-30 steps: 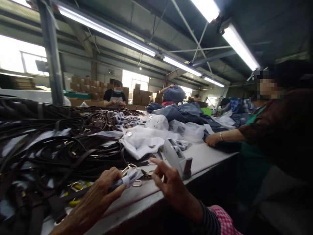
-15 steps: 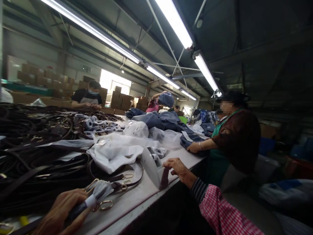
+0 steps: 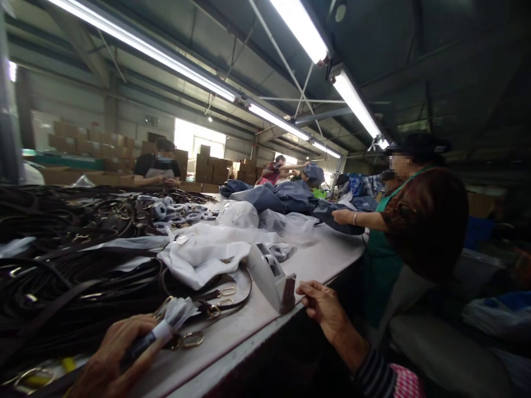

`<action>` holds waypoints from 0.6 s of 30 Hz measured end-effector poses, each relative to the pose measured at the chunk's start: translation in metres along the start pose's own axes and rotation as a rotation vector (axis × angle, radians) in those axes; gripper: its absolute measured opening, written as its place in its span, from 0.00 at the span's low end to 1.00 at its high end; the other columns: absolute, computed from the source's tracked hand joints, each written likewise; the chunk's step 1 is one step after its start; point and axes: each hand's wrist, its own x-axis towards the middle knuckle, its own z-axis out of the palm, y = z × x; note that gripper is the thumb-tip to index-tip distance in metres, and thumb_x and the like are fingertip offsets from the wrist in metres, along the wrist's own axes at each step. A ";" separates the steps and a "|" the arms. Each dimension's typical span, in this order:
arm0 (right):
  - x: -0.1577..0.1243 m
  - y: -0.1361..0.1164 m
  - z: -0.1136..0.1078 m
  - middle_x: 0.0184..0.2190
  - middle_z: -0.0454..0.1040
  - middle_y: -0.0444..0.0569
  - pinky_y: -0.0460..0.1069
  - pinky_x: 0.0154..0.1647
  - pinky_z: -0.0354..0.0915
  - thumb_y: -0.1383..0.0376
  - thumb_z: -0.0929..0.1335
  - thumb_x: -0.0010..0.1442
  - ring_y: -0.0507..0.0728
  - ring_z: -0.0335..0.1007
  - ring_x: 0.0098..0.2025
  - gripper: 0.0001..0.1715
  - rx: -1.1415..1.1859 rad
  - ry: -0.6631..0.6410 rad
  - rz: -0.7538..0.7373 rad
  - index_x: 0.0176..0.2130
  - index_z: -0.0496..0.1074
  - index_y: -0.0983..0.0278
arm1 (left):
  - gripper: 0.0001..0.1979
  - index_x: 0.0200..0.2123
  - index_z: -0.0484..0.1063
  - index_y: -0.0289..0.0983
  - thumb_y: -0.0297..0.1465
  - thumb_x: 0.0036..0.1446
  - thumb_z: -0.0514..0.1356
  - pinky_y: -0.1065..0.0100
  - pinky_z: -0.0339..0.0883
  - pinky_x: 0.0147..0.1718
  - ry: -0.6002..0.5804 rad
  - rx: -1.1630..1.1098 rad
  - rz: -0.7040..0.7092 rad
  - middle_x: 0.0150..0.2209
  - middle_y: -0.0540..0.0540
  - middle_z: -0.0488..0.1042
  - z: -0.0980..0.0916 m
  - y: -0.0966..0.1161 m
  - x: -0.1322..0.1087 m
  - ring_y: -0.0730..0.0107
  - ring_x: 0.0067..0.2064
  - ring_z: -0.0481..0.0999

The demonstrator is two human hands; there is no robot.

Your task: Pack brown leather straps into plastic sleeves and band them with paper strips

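My left hand (image 3: 118, 356) is closed around a dark strap (image 3: 139, 345) at the table's near edge. The strap's metal-fitted end is wrapped in thin clear plastic (image 3: 179, 314) with a white band around it. Just off the cutting end of a grey tape dispenser (image 3: 267, 279), my right hand (image 3: 326, 309) has its thumb and fingertips pinched together. Whatever is between those fingertips is too small to make out. Gold-coloured clasps (image 3: 193, 338) lie beside the wrapped end.
Dark straps (image 3: 83, 298) are heaped on the left. White plastic bags (image 3: 207, 254) and blue-grey fabric bags (image 3: 265, 196) lie across the table (image 3: 232, 337). A co-worker in a green apron (image 3: 384, 265) handles fabric at the right edge; other people stand farther back.
My right hand has drawn back from the dispenser's cutting end, with its fingers now pinched. My left hand keeps its hold on the strap. The co-worker at right has lifted the fabric slightly.
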 end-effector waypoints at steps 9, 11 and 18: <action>0.010 0.022 0.003 0.19 0.67 0.43 0.41 0.17 0.40 0.48 0.80 0.37 0.44 0.50 0.18 0.28 -0.044 -0.025 -0.005 0.23 0.70 0.66 | 0.28 0.40 0.78 0.41 0.59 0.55 0.60 0.59 0.67 0.41 -0.075 -0.163 -0.435 0.34 0.47 0.80 -0.035 0.062 0.000 0.50 0.40 0.76; 0.011 0.018 0.002 0.18 0.65 0.42 0.42 0.18 0.39 0.48 0.79 0.38 0.44 0.48 0.17 0.27 -0.100 -0.019 -0.010 0.22 0.70 0.65 | 0.26 0.38 0.77 0.38 0.56 0.56 0.62 0.65 0.63 0.36 -0.033 -0.314 -0.507 0.33 0.47 0.79 -0.041 0.077 -0.003 0.59 0.35 0.73; 0.010 0.043 -0.015 0.14 0.61 0.43 0.45 0.18 0.46 0.45 0.74 0.33 0.48 0.50 0.17 0.26 -0.427 0.036 0.022 0.18 0.70 0.65 | 0.23 0.34 0.74 0.36 0.52 0.56 0.65 0.68 0.54 0.32 0.047 -0.546 -0.524 0.28 0.52 0.68 -0.063 0.107 -0.028 0.69 0.31 0.60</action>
